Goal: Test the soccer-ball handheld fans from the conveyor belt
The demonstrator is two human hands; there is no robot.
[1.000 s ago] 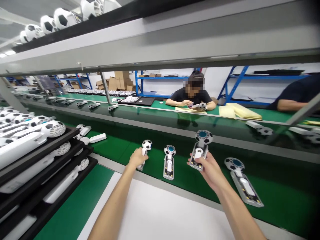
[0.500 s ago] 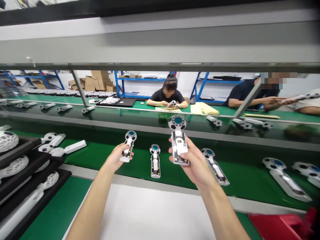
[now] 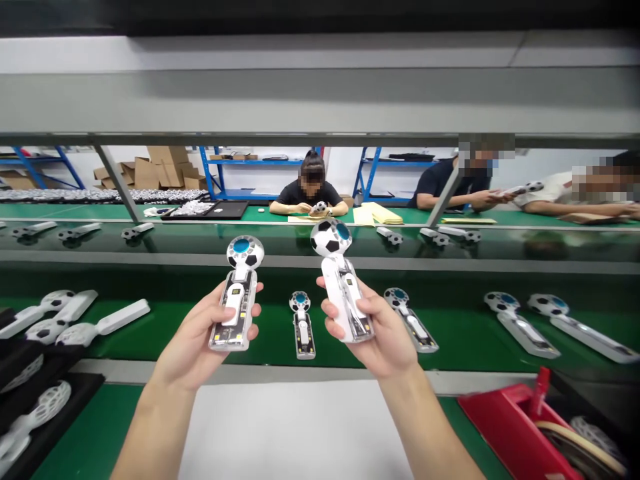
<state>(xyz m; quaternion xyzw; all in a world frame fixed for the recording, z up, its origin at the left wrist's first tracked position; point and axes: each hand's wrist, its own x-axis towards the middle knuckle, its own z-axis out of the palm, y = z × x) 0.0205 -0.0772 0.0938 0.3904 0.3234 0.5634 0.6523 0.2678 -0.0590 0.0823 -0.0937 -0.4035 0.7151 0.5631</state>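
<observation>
My left hand is closed round the clear handle of a soccer-ball-headed device, its thumb on the white strip. The ball end is up and shows a blue-green disc. In my right hand is a second soccer-ball device, tilted so that its white side shows, with the thumb on the clear front. Both are raised above the green surface. Between and beyond my hands lies another such device, and one more rests just behind my right hand.
White sheet in front of me; red bin at right with a tape roll. Black trays of white lattice-ball parts stand at left. More devices lie along the green belt. Co-workers sit across, below an overhead beam.
My left hand has lifted its device nearer and higher. My right hand has turned its device, so its white side now shows. The view has shifted to the right.
</observation>
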